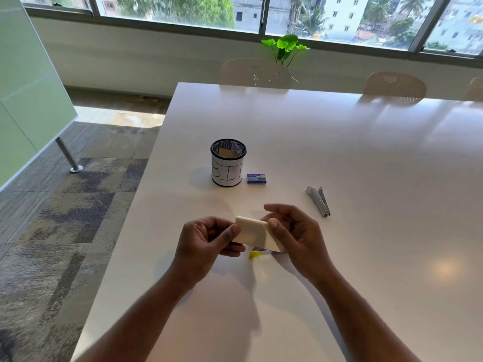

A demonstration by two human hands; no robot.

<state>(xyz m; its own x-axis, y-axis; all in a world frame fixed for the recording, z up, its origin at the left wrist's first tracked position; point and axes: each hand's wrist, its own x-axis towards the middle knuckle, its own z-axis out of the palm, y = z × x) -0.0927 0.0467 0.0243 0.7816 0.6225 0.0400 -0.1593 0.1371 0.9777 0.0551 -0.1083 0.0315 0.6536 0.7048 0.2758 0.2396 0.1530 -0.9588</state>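
Note:
A small cream-coloured folded paper piece [254,233] is held above the white table [366,165] between both hands. My left hand [206,242] pinches its left edge with thumb and fingers. My right hand [292,231] pinches its right side, thumb on top. Under the paper a small yellow bit [254,254] and something shiny lie on the table, partly hidden. A black mesh cup labelled "BIN" [228,163] stands farther back with a brown scrap inside. A small blue staple box [256,178] lies beside it. A white stapler [318,201] lies to the right.
The table's left edge runs diagonally beside patterned carpet. Beige chairs [256,73] stand at the far side under a window. A green plant [286,48] rises behind one chair. A frosted glass panel on a metal leg [68,156] stands at the left.

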